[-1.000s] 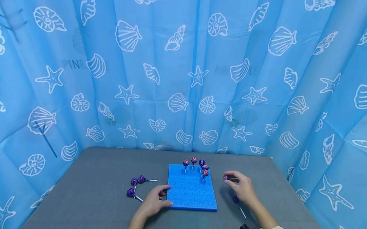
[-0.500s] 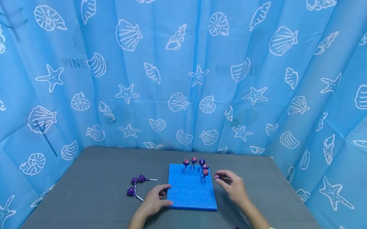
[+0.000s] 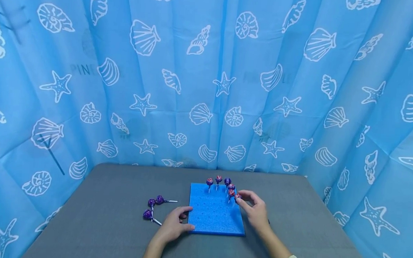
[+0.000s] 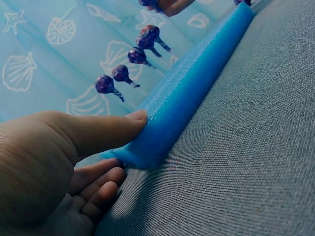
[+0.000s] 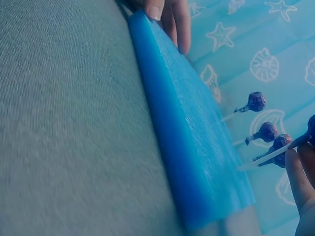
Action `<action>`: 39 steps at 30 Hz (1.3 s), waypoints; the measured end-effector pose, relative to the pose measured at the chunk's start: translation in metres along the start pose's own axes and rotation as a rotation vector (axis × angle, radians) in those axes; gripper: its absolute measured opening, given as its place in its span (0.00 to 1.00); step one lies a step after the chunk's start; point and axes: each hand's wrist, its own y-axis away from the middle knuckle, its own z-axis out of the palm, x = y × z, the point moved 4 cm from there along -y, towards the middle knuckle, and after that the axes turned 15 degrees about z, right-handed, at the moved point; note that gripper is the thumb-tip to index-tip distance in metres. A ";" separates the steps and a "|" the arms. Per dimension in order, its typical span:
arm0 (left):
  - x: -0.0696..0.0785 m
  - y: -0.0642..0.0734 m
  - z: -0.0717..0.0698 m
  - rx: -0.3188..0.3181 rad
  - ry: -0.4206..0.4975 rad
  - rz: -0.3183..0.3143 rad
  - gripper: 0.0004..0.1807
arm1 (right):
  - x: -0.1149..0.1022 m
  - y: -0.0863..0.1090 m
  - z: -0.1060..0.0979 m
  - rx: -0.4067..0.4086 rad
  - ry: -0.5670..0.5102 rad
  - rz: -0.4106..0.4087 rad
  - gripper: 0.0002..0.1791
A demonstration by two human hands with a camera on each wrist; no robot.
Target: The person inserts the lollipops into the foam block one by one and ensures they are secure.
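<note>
A blue foam board [image 3: 216,221] lies on the table, several wrapped lollipops [image 3: 209,182] standing in its far and right edges. My right hand [image 3: 256,216] pinches a red-and-purple lollipop [image 3: 237,197] by its wrapped head over the right edge, beside the standing ones. In the right wrist view its white stick [image 5: 270,157] slants down toward the foam's surface. My left hand [image 3: 172,224] holds the board's near left corner, thumb [image 4: 115,129] on the front edge and fingers along the left side.
Purple lollipops [image 3: 147,214] lie on the grey table [image 3: 119,233] left of my left hand. Another on the right is mostly hidden behind my right arm. A blue curtain [image 3: 208,86] with white seashells hangs behind the table.
My right hand has moved left with its lollipop, from beside the board to over its right edge. The left hand stays at the board's corner.
</note>
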 end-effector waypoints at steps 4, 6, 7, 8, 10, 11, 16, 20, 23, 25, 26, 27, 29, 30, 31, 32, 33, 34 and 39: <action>0.000 0.000 0.000 -0.002 0.002 0.000 0.33 | 0.005 -0.001 0.004 -0.004 -0.056 0.053 0.12; 0.000 0.000 0.000 -0.002 0.003 0.002 0.33 | 0.008 -0.002 0.006 -0.008 -0.081 0.077 0.13; 0.001 0.000 0.000 -0.002 0.005 0.003 0.33 | 0.009 -0.002 0.006 -0.010 -0.089 0.086 0.13; 0.000 0.000 0.000 -0.002 0.006 0.004 0.33 | 0.010 -0.002 0.007 -0.011 -0.092 0.089 0.14; 0.001 0.000 0.000 -0.002 0.008 0.005 0.33 | 0.013 -0.003 0.009 -0.013 -0.099 0.097 0.14; 0.001 0.000 0.000 -0.002 0.009 0.005 0.33 | 0.014 -0.004 0.010 -0.013 -0.098 0.099 0.14; 0.002 0.000 -0.001 -0.007 0.003 0.012 0.34 | 0.017 -0.003 0.013 -0.003 -0.101 0.116 0.14; 0.003 0.000 -0.001 -0.012 -0.003 0.013 0.35 | 0.015 -0.001 0.015 -0.008 -0.126 0.108 0.13; 0.003 0.000 -0.001 -0.014 -0.003 0.012 0.35 | 0.014 -0.001 0.016 -0.013 -0.132 0.108 0.13; 0.003 0.000 -0.001 -0.014 -0.001 0.013 0.35 | 0.015 -0.001 0.017 -0.013 -0.122 0.113 0.13; 0.003 0.000 -0.001 -0.014 0.000 0.013 0.35 | 0.015 -0.001 0.017 -0.014 -0.113 0.119 0.13; 0.003 0.000 -0.001 -0.014 0.002 0.014 0.35 | 0.015 -0.002 0.018 -0.013 -0.106 0.126 0.12; 0.003 0.000 -0.001 -0.014 0.003 0.013 0.34 | 0.017 -0.002 0.019 -0.007 -0.084 0.144 0.12; 0.003 0.000 -0.001 -0.014 0.002 0.012 0.34 | 0.017 -0.002 0.019 -0.004 -0.071 0.149 0.12; 0.002 0.000 -0.001 -0.013 0.002 0.010 0.34 | 0.017 -0.002 0.020 -0.002 -0.062 0.154 0.12; 0.002 0.000 -0.001 -0.013 0.001 0.009 0.34 | 0.017 -0.002 0.020 0.001 -0.053 0.157 0.12; 0.002 0.000 -0.001 -0.012 0.000 0.008 0.34 | 0.018 -0.002 0.020 0.007 -0.042 0.158 0.12; 0.002 0.000 -0.001 -0.012 -0.002 0.007 0.34 | 0.017 -0.002 0.020 0.011 -0.030 0.155 0.12; 0.001 0.000 -0.001 -0.011 0.001 0.013 0.34 | 0.018 -0.001 0.021 0.034 0.042 0.162 0.13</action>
